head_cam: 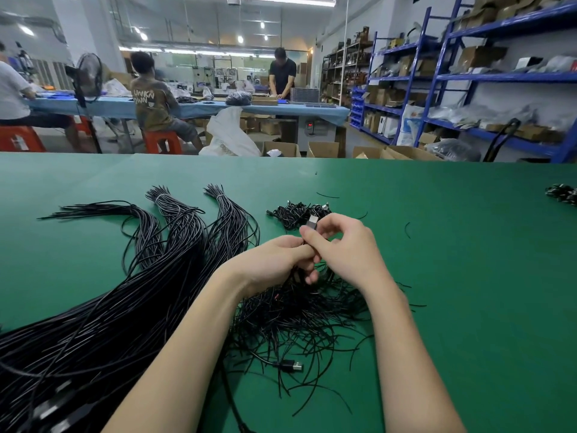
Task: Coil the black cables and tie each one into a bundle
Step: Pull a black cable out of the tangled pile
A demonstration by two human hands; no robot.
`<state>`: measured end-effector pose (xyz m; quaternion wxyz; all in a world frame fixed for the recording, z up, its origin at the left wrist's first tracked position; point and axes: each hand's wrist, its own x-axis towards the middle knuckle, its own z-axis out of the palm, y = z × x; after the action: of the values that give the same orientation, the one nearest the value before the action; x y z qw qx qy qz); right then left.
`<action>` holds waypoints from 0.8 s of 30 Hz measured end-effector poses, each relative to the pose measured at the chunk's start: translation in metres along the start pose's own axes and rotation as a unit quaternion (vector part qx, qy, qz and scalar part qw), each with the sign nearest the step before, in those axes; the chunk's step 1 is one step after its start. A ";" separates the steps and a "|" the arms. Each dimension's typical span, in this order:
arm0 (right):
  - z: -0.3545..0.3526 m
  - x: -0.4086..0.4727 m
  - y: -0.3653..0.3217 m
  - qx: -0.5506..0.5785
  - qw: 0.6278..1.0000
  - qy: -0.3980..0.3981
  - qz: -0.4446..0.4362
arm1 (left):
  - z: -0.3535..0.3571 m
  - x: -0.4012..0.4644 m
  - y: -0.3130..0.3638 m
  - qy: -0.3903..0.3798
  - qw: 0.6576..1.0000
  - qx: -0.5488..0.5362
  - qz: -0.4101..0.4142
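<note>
One black cable (307, 245) was in both hands, just above the middle of the green table (468, 276). The right hand (340, 245) pinched its silver plug (312, 222) at the top. The left hand (281, 260) had its fingers curled round the cable lower down, maybe round a coil, but the hands hid that part.

To do this step well, the loops should stay even and tight in the left hand while the right hand ties them.

A messy heap of short ties (296, 314) lay under the hands, at 6 o'clock, and could snag the cable. The big pile of loose cables (125, 307) spread out at 8 o'clock. Finished bundles (293, 214) sat at 12 o'clock. More bundles (562, 193) sat far off at 2 o'clock.
</note>
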<state>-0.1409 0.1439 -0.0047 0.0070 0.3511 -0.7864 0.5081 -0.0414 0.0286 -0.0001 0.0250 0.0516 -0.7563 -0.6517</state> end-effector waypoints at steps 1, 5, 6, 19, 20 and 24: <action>0.001 0.000 -0.001 -0.007 1.000 0.013 -0.008 | 0.001 0.001 0.000 0.018 1.000 0.016 -0.001; -0.004 0.002 -0.001 0.019 0.999 -0.022 -0.015 | 0.003 0.005 -0.001 0.086 0.994 0.060 -0.029; -0.008 0.003 0.001 0.032 0.998 -0.046 -0.009 | 0.003 0.006 -0.002 0.102 0.994 0.035 -0.035; 0.000 0.001 0.004 0.064 0.997 0.032 -0.013 | 0.007 0.005 -0.004 0.055 0.995 -0.080 -0.013; 0.001 0.000 0.003 0.067 0.997 0.040 -0.018 | 0.008 0.005 -0.004 0.058 0.995 -0.077 -0.012; 0.005 -0.001 0.001 0.075 0.995 0.061 -0.031 | 0.009 0.006 -0.004 0.065 0.996 -0.061 -0.008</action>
<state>-0.1389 0.1408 -0.0081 0.0442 0.3432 -0.7328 0.5859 -0.0481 0.0359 -0.0057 0.0717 0.0979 -0.7114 -0.6922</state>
